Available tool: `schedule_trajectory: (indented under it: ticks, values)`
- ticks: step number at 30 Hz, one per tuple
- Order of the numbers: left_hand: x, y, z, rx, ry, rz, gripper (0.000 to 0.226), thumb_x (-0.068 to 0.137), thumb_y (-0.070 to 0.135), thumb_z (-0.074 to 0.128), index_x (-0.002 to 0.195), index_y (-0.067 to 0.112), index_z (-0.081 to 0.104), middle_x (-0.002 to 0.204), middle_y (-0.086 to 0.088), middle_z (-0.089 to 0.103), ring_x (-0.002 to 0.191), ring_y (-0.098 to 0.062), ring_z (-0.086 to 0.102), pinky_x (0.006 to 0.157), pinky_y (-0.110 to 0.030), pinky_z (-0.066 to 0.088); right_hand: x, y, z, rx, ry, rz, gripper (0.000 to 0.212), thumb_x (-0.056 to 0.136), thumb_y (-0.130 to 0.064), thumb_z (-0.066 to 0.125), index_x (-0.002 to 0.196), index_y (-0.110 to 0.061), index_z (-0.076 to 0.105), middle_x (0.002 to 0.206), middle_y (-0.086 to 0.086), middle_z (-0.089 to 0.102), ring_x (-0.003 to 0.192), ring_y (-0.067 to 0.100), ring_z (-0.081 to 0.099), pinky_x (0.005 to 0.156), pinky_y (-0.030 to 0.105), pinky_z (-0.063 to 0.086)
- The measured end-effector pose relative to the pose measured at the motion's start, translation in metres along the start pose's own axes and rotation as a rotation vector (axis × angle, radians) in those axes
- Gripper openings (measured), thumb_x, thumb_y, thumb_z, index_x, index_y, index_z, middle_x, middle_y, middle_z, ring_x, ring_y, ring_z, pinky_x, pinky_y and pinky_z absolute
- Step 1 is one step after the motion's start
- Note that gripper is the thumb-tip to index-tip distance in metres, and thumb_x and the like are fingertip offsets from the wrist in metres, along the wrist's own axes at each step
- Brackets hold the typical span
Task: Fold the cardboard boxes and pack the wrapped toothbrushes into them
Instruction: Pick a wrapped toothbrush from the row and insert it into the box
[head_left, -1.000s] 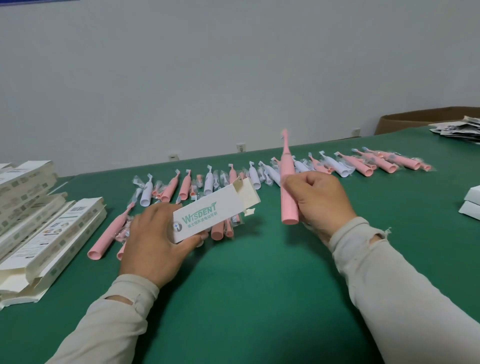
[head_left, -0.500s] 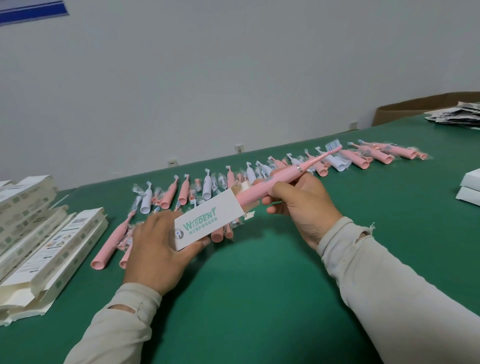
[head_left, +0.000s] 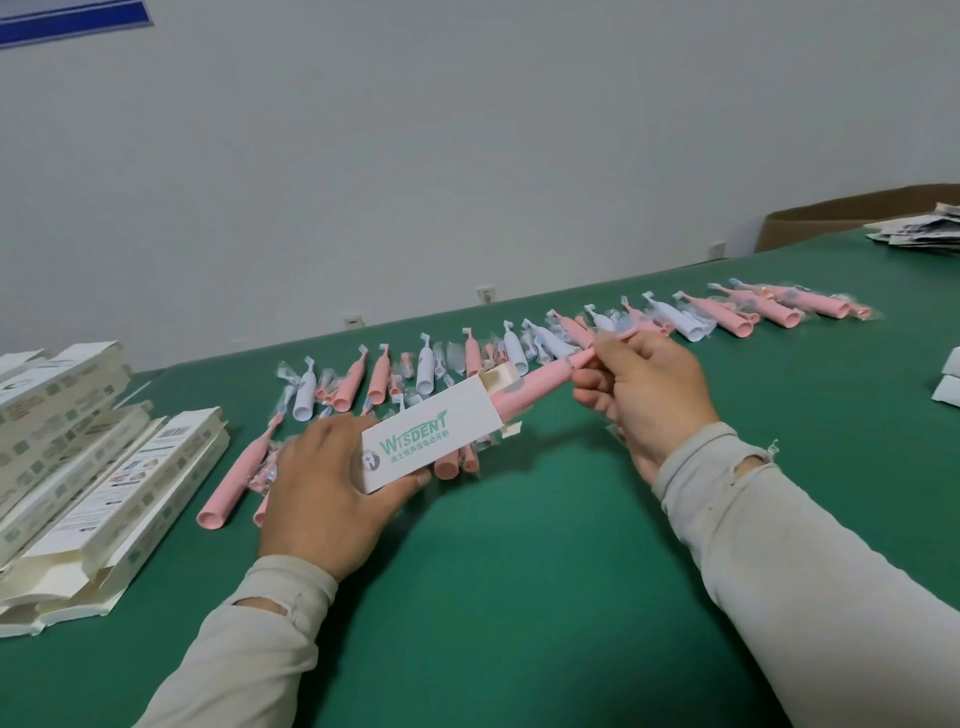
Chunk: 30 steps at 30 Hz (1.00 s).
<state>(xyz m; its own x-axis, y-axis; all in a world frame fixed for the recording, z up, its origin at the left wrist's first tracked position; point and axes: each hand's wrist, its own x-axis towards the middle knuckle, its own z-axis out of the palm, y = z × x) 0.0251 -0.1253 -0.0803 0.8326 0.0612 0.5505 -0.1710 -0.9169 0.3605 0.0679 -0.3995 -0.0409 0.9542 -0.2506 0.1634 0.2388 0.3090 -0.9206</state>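
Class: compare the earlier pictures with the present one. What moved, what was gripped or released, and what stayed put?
The right hand tipped the pink toothbrush from upright and slid its base into the open end of the box. Nothing was released. The left hand still grips the box, and the row of wrapped toothbrushes stayed put.

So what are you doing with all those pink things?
Those are toothbrushes being packed into boxes. The left hand holds a white box with its end open, and the right hand is sliding a pink toothbrush in, thick end first. It is only partly inside. More wrapped toothbrushes lie in a row on the green table, and flat boxes are stacked at the left.
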Motion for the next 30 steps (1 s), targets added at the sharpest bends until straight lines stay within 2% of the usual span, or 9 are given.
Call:
schedule_trajectory:
  ticks: [5,8,10,12,14,18,24,28,30]
  values:
    - [-0.001,0.000,0.000,-0.020,0.007,0.011,0.062,0.069,0.056,0.079,0.119,0.023,0.061,0.116,0.003,0.056,0.110,-0.025,0.048,0.091,-0.036,0.037,-0.012,0.009,0.011,-0.307,-0.338,-0.060,0.009,0.093,-0.012,0.067,0.092,-0.020,0.066,0.075,-0.004,0.072,0.065,0.010,0.070,0.054,0.023,0.053]
    - [0.001,0.000,0.000,-0.003,0.008,0.012,0.062,0.069,0.057,0.078,0.118,0.021,0.062,0.114,0.001,0.057,0.107,-0.026,0.049,0.091,-0.038,0.039,-0.014,0.013,0.011,-0.435,-0.286,-0.171,0.023,0.092,-0.014,0.068,0.097,-0.034,0.058,0.077,-0.002,0.066,0.068,0.014,0.072,0.063,0.032,0.057]
    - [0.001,0.000,0.000,0.002,0.010,0.015,0.061,0.069,0.058,0.077,0.116,0.021,0.062,0.111,0.001,0.057,0.104,-0.026,0.049,0.090,-0.039,0.040,-0.015,0.012,0.009,-0.474,-0.291,-0.241,0.026,0.089,-0.017,0.070,0.096,-0.038,0.057,0.079,0.002,0.066,0.074,0.026,0.070,0.069,0.037,0.059]
    - [0.001,0.000,0.000,0.001,0.014,0.017,0.060,0.070,0.058,0.078,0.116,0.022,0.062,0.110,0.002,0.057,0.103,-0.025,0.049,0.090,-0.040,0.041,-0.014,0.011,0.007,-0.533,-0.286,-0.289,0.027,0.087,-0.023,0.073,0.094,-0.040,0.054,0.079,0.002,0.067,0.075,0.028,0.068,0.068,0.034,0.058]
    - [0.001,-0.001,0.000,-0.011,0.016,0.017,0.060,0.070,0.059,0.077,0.116,0.024,0.062,0.109,0.003,0.056,0.104,-0.025,0.049,0.090,-0.040,0.041,-0.012,0.010,0.005,-0.623,-0.265,-0.333,0.022,0.086,-0.027,0.075,0.088,-0.037,0.055,0.073,-0.008,0.065,0.071,0.022,0.068,0.065,0.028,0.055]
    - [0.000,-0.001,0.000,-0.008,0.015,0.008,0.062,0.069,0.061,0.075,0.117,0.026,0.061,0.110,0.005,0.056,0.106,-0.025,0.049,0.090,-0.039,0.040,-0.011,0.006,0.002,-0.741,-0.290,-0.373,0.012,0.088,-0.025,0.073,0.086,-0.031,0.063,0.068,-0.023,0.061,0.072,0.014,0.067,0.078,0.034,0.058]
    - [0.000,-0.002,-0.002,-0.040,0.015,-0.005,0.058,0.069,0.057,0.079,0.117,0.028,0.061,0.108,0.011,0.051,0.107,-0.021,0.048,0.088,-0.035,0.037,-0.016,-0.007,0.000,-1.019,-0.395,-0.538,0.021,0.100,-0.029,0.054,0.116,-0.032,0.068,0.093,-0.014,0.068,0.087,0.014,0.062,0.086,0.038,0.053]
    - [-0.002,0.005,0.000,-0.063,0.009,0.028,0.059,0.069,0.057,0.079,0.116,0.027,0.060,0.109,0.012,0.050,0.102,-0.013,0.043,0.086,-0.032,0.034,-0.028,0.001,0.012,-1.011,-0.501,-0.667,0.021,0.096,-0.024,0.062,0.114,-0.024,0.074,0.090,-0.008,0.056,0.088,0.016,0.054,0.083,0.036,0.050]
    - [-0.002,0.005,-0.001,-0.064,0.012,0.017,0.059,0.069,0.056,0.079,0.117,0.026,0.060,0.111,0.010,0.053,0.103,-0.014,0.046,0.086,-0.033,0.036,-0.028,0.006,0.015,-0.931,-0.449,-0.640,0.020,0.096,-0.020,0.063,0.111,-0.024,0.074,0.090,-0.010,0.060,0.086,0.013,0.056,0.083,0.032,0.050]
